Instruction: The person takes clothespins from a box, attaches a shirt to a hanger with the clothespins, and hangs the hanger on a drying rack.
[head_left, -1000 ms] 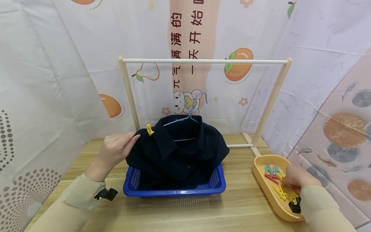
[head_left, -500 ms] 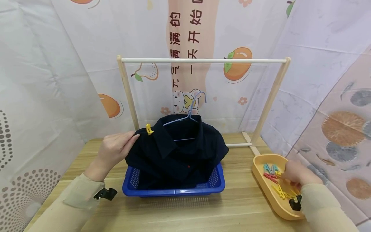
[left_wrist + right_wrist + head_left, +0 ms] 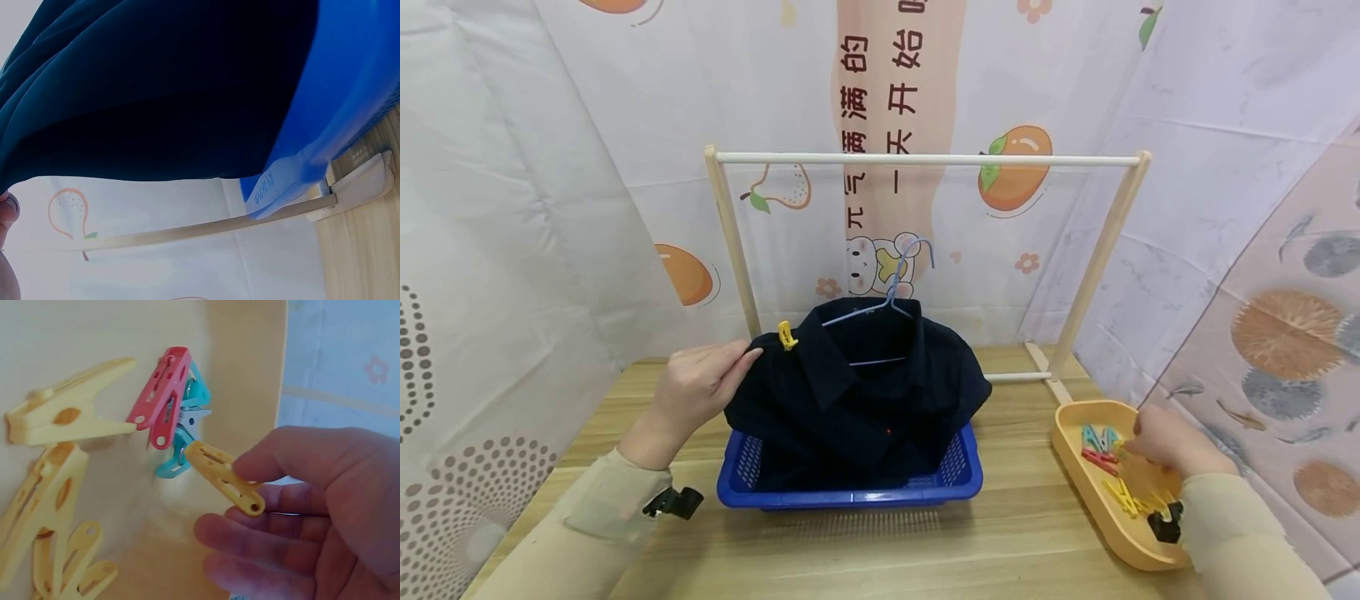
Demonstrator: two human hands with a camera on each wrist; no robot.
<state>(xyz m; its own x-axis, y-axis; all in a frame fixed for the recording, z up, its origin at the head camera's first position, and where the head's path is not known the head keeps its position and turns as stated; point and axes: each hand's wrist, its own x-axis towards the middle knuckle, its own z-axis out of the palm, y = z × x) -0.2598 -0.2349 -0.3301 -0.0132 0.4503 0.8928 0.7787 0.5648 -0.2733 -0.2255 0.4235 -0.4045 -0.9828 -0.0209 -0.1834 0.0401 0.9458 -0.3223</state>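
Note:
A dark navy collared shirt (image 3: 820,417) hangs on a blue wire hanger (image 3: 894,287), its lower part bunched in a blue basket (image 3: 850,499). My left hand (image 3: 700,379) pinches the shirt's shoulder at the left. One yellow clothespin (image 3: 787,335) is clipped there, between that hand and the collar. Over at the right, my right hand (image 3: 1176,443) is inside an orange tray (image 3: 1084,493). In the right wrist view its thumb and fingers pinch another yellow clothespin (image 3: 219,478). Beside it lie a red clothespin (image 3: 164,394), teal ones (image 3: 173,464) and several yellow ones (image 3: 62,403).
Behind the basket stands a wooden rack with a white top bar (image 3: 925,158); its right foot (image 3: 1048,371) ends close to the tray. Printed curtains (image 3: 647,108) enclose the wooden table (image 3: 985,533) at the back and sides.
My right hand has shifted a little within the tray, and the red patch seen beneath it earlier no longer shows. The left hand, shirt and hanger have stayed where they were.

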